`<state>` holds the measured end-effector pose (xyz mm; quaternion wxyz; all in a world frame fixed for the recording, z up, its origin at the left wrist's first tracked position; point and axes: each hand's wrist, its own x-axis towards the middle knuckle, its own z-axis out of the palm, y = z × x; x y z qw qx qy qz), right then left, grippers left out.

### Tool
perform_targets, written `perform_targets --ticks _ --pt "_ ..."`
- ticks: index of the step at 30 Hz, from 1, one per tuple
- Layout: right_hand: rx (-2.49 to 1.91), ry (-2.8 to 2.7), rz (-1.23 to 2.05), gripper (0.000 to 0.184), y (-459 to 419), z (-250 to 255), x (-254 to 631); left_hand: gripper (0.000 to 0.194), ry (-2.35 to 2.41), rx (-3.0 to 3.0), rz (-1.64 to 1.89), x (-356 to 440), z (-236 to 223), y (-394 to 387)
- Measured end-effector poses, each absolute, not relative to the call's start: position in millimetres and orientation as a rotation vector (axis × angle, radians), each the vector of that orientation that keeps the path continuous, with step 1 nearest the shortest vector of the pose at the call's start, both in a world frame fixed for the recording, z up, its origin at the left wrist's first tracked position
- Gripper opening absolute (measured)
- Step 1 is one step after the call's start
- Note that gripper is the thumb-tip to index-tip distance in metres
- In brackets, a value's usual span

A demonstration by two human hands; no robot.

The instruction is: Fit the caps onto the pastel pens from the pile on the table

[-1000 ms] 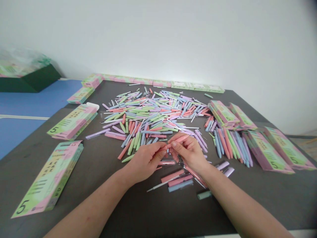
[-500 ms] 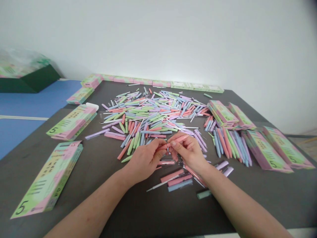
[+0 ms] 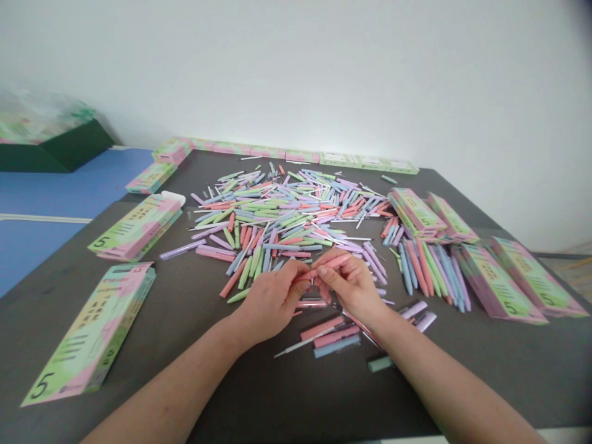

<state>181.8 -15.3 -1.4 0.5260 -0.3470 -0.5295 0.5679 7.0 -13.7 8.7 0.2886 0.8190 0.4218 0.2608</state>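
While the left hand (image 3: 271, 299) and right hand (image 3: 351, 283) meet above the dark surface (image 3: 139, 394), the fingers (image 3: 296, 271) of both are clamped on a pink pen barrel (image 3: 333, 264), which is held between them over the near edge of a loose heap of pastel pens (image 3: 277, 216). Just below the hands, apart from the heap, lie pink and blue pens (image 3: 336, 338) and a thin white-stemmed pen (image 3: 296, 346). Farther right, a fan of pens (image 3: 430, 274) lies beside printed cardboard boxes (image 3: 497, 283), and another box marked 5 (image 3: 87, 333) lies at left.
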Motion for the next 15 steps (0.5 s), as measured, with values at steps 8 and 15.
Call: perform_targets --ticks 8,15 --pt "-0.827 -1.212 1.340 0.021 -15.8 -0.7 177.7 0.019 1.092 2.103 0.703 8.4 10.6 -12.2" --pt "-0.864 -1.195 1.413 0.020 -13.2 -5.6 179.7 0.017 1.093 2.014 0.668 8.0 9.3 -8.9"
